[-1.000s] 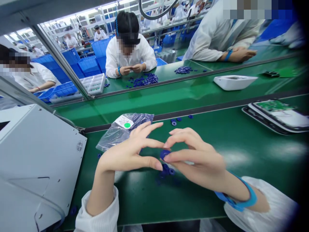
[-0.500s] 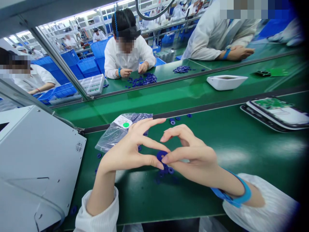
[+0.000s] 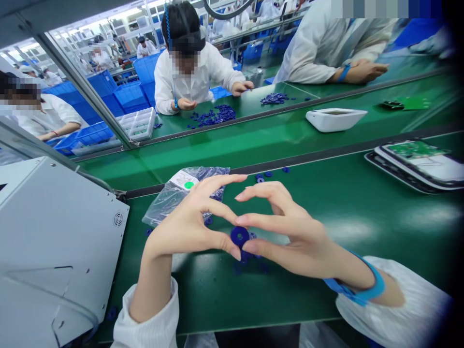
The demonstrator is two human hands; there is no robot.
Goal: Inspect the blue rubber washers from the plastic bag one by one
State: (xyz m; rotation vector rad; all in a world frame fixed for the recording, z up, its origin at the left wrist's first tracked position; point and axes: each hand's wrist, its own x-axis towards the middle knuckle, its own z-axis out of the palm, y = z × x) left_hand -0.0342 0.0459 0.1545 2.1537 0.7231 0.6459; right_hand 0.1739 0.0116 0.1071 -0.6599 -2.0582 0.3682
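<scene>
A round blue washer [image 3: 239,236] with a small centre hole faces me, held up above the green worktop [image 3: 213,299]. My left hand [image 3: 192,227] pinches its left edge between thumb and index finger, the other fingers stretched out above. From the other side, my right hand [image 3: 293,232] grips the same washer with thumb and index fingertip. Just behind and below it lie several more blue washers [image 3: 243,258], partly hidden by the fingers. Beyond my left hand rests a clear plastic bag [image 3: 163,205] of blue pieces with a green-dotted label.
A grey metal box [image 3: 61,241] stands at the left. On the right lie stacked white-and-black housings [image 3: 416,166] with a green circuit board. A white casing [image 3: 336,120] sits on the middle strip. Across it, a co-worker [image 3: 195,67] handles blue pieces [image 3: 215,116].
My right fingers have shifted off the washer's face to its edge, so its front shows fully. The co-worker opposite has moved one hand out to the right.
</scene>
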